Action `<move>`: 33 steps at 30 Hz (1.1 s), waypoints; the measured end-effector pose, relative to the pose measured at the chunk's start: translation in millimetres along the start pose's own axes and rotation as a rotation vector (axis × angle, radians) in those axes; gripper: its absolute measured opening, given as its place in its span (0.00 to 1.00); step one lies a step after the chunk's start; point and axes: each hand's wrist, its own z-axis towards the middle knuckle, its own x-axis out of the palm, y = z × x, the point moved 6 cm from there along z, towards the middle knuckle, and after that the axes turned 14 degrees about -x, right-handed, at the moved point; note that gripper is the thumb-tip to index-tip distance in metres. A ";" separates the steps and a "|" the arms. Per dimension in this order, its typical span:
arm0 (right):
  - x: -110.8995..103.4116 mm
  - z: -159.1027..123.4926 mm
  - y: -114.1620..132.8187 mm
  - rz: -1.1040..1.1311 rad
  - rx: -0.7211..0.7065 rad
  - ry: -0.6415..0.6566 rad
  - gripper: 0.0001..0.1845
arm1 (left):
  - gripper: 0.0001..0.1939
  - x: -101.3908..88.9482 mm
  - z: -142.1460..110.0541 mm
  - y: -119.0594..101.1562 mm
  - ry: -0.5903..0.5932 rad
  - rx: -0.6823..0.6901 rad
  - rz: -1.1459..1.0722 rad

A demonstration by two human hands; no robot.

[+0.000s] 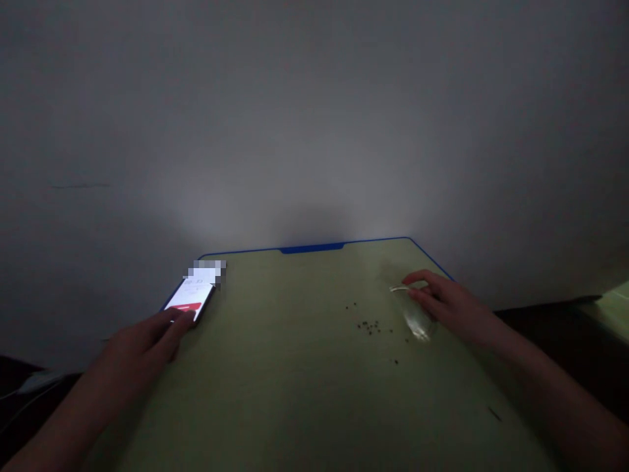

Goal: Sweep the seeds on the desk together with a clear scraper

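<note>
At the table's left edge, my left hand (pixel 152 337) has its fingers on the lower end of a phone (pixel 189 295) with a lit screen. Whether those fingers grip the phone or only rest on it is hard to see. My right hand (pixel 435 298) pinches the top edge of a small clear plastic bag (pixel 417 324) between thumb and fingers. Several tiny dark grains (pixel 369 326) lie scattered on the table just left of the bag. The bag's contents, if any, cannot be made out.
The pale green table (pixel 275 367) has a blue rim, with a wider blue strip (pixel 312 248) at the back. A grey wall (pixel 314 131) rises behind it. A thin dark sliver (pixel 494 413) lies near the right side. White cables (pixel 37 383) show at lower left.
</note>
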 end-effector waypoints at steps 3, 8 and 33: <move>-4.0 -0.7 -13.0 -0.102 0.007 0.037 0.14 | 0.20 1.8 0.7 2.7 0.016 -0.009 -0.014; 5.2 1.2 -13.0 -0.057 -0.010 0.050 0.13 | 0.19 4.4 3.0 4.4 0.018 0.020 0.021; 18.2 -12.0 -13.0 -0.100 0.003 -0.065 0.14 | 0.34 9.5 -1.0 -8.2 0.016 0.144 0.118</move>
